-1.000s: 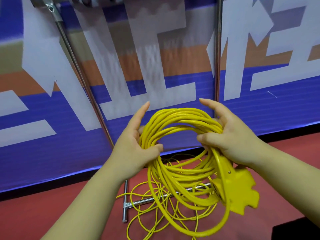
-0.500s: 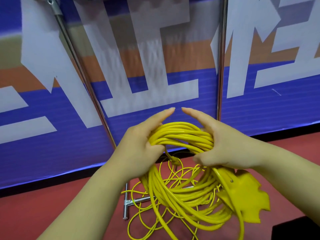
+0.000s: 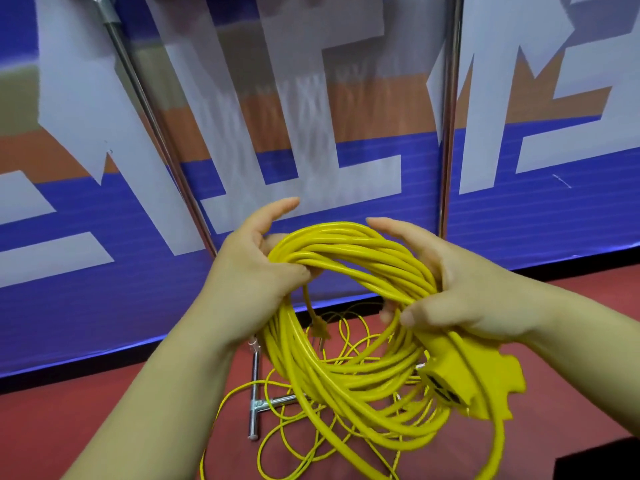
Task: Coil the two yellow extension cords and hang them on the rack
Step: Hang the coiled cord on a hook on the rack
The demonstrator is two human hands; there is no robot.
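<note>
Between my two hands, up in front of the rack [image 3: 448,116], the thick yellow cord [image 3: 349,386] hangs as a gathered coil of many loops. My left hand [image 3: 256,271] grips the upper left of the coil: the thumb is curled over the bundle of strands and the forefinger sticks out straight above it. My right hand [image 3: 460,292] grips the right side, thumb pressed over the strands, forefinger stretched out along the top of the loops. The lower half of the coil sags below both hands, clear of the floor [image 3: 104,427].

Just under my right hand hangs the cord's yellow socket block [image 3: 464,379], tilted, with dark outlets showing on its lower face. The plug [image 3: 320,329] dangles on a short length of cord inside the ring of the coil.

Behind and below the coil, the thin yellow cord [image 3: 277,431] lies on the red floor in loose, tangled loops, spread over the rack's base tube [image 3: 254,393], which meets a cross tube in a T joint. From that base a slanted pole [image 3: 152,123] runs up to the left, and the upright pole stands to the right, behind my right hand.

Past the poles a blue banner [image 3: 104,306] with big white characters and an orange band fills the background. A dark object [image 3: 602,462] sits at the lower right corner; I cannot tell what it is.
</note>
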